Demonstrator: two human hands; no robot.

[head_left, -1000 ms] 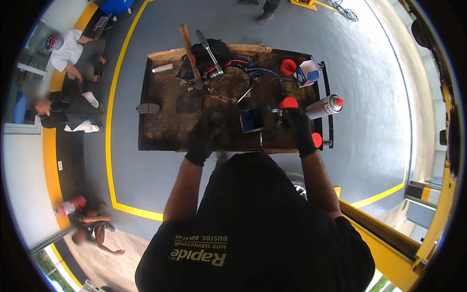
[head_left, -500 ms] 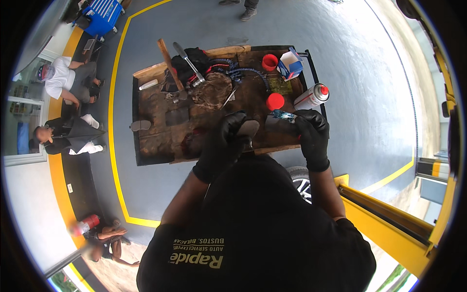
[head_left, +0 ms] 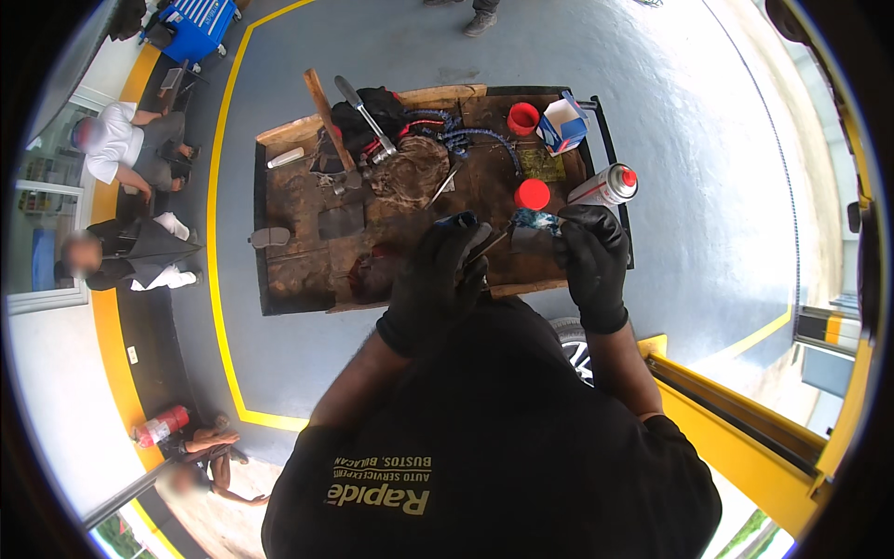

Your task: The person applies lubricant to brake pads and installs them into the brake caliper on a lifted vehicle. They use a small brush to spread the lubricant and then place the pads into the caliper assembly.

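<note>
A small dark part with a bluish sheen (head_left: pixel 533 226) sits over the near right side of the dirty wooden counter (head_left: pixel 289 270), just below a red cap (head_left: pixel 533 194), clamped in the grip of the black-gloved right hand (head_left: pixel 589 261), whose fingers are curled tight around its right end. The gloved left hand (head_left: pixel 438 279) has its grip clenched on a thin metal tool (head_left: pixel 488 246), the tip of which points at the part and seems to touch it. A silver spray can with a red top (head_left: pixel 605 184) lies just beyond the right hand, and a pile of tools and cables (head_left: pixel 391 140) is heaped at the counter's far side.
</note>
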